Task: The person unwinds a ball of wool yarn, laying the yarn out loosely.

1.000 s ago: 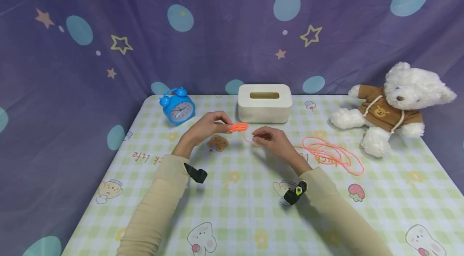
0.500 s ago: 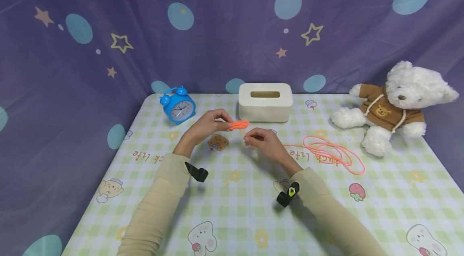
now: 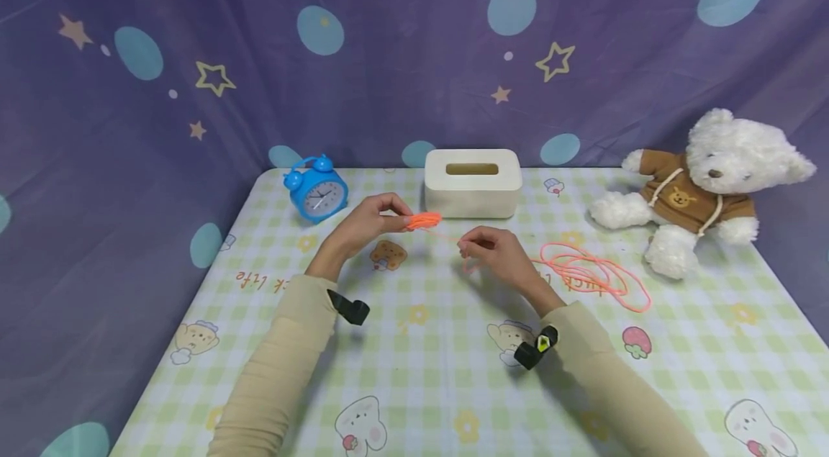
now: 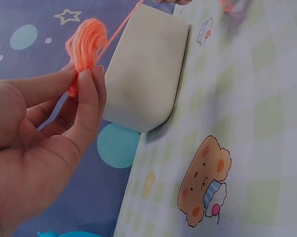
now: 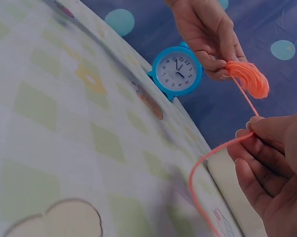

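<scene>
My left hand (image 3: 370, 224) pinches a small looped bundle of orange yarn (image 4: 87, 44) between thumb and fingertips, held above the table in front of the tissue box. A single strand (image 5: 244, 96) runs from the bundle to my right hand (image 3: 495, 253), which pinches it between thumb and index finger. Beyond the right fingertips the strand hangs in a slack curve, plain in the right wrist view. Loose coils of the same yarn (image 3: 592, 273) lie on the table to the right of my right hand.
A cream tissue box (image 3: 473, 196) stands at the back middle, just behind the hands. To the left is a blue alarm clock (image 3: 322, 198). A white teddy bear (image 3: 680, 191) in a brown hoodie sits at the back right. A checked cloth (image 3: 427, 370) covers the table.
My right hand moved left toward the bundle, under its right end, then drew back right, stretching the strand between the hands. My left hand stays nearly in place with the bundle.
</scene>
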Demonstrator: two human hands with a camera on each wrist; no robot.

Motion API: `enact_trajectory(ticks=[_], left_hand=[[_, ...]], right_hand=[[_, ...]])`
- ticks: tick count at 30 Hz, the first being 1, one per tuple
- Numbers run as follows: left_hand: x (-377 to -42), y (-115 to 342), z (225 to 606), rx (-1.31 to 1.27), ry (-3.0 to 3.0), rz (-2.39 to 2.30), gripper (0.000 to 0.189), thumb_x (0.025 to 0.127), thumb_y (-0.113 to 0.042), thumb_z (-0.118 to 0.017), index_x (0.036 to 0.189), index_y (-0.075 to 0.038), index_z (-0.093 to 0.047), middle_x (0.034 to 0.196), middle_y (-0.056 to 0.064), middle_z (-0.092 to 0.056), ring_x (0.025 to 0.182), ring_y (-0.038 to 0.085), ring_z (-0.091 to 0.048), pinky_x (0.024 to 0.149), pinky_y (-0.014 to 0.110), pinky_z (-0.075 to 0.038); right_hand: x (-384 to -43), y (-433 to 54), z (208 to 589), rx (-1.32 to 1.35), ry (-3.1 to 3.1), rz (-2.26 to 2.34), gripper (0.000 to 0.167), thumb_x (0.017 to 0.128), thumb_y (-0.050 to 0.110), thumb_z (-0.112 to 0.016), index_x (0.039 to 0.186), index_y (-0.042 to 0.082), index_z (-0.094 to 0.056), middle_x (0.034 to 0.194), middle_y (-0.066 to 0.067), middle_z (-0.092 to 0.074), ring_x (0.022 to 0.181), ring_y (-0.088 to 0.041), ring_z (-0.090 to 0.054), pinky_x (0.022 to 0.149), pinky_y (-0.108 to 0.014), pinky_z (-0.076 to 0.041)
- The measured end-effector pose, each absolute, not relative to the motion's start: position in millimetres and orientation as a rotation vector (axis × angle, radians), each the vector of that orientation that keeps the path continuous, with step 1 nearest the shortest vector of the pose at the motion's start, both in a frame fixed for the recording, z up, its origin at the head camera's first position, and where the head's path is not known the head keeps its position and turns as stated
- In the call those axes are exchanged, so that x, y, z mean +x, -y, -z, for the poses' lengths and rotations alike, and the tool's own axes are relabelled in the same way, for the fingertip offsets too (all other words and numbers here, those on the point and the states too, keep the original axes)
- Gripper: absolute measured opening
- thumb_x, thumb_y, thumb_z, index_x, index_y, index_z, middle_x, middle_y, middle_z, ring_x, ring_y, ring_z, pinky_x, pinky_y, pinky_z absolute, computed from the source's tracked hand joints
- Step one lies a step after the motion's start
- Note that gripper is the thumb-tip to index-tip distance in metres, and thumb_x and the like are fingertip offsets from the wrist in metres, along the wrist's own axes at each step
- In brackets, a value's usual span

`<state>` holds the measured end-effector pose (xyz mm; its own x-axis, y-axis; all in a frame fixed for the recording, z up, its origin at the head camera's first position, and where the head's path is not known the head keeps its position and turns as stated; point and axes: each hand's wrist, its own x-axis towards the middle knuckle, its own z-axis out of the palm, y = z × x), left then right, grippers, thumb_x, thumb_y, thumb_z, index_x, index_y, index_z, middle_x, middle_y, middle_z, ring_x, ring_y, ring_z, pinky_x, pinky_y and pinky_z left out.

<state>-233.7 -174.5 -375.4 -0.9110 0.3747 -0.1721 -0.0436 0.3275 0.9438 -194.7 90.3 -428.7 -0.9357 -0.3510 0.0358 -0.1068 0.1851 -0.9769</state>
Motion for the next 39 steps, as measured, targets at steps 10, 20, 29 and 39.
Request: enact_trajectory(ticks=[10, 20, 29, 39], left_hand=[[-235, 176, 376, 0.318, -2.245, -1.635, 0.014, 0.093, -0.015, -0.063, 0.103, -0.005, -0.061, 0.103, 0.014, -0.064, 0.108, 0.041, -0.060, 0.099, 0.055, -0.044], [-235, 178, 376, 0.313, -2.264, -1.637, 0.011, 0.093, -0.012, -0.062, 0.101, -0.005, -0.061, 0.104, 0.014, -0.062, 0.095, 0.026, -0.066, 0.098, 0.055, -0.045], [-236, 180, 376, 0.309, -2.261, -1.627, 0.011, 0.094, -0.011, -0.061, 0.102, -0.005, -0.060, 0.107, 0.014, -0.060, 0.100, 0.034, -0.064, 0.098, 0.055, -0.045], [-239, 182, 379, 0.325, -2.275, -1.620, 0.011, 0.093, -0.011, -0.062, 0.102, -0.005, -0.061, 0.106, 0.014, -0.061, 0.093, 0.026, -0.065, 0.096, 0.055, -0.046]], right_hand=[[-193, -108, 434, -0.487, -2.422, 1.664, 0.026, 0.091, 0.025, -0.066, 0.101, 0.001, -0.069, 0.090, -0.019, -0.070, 0.078, -0.032, -0.070, 0.077, -0.025, -0.051], [-192, -149, 424, -0.383, -2.605, 1.586, 0.028, 0.092, 0.034, -0.064, 0.101, 0.009, -0.070, 0.092, -0.004, -0.072, 0.087, -0.019, -0.068, 0.071, -0.025, -0.053], [-187, -197, 415, -0.304, -2.690, 1.536, 0.034, 0.094, 0.044, -0.058, 0.106, 0.014, -0.068, 0.098, -0.006, -0.070, 0.095, -0.022, -0.067, 0.084, -0.026, -0.051], [-180, -230, 409, -0.114, -2.813, 1.497, 0.036, 0.092, 0.048, -0.058, 0.105, 0.016, -0.069, 0.096, -0.002, -0.070, 0.087, -0.006, -0.063, 0.076, -0.019, -0.049]])
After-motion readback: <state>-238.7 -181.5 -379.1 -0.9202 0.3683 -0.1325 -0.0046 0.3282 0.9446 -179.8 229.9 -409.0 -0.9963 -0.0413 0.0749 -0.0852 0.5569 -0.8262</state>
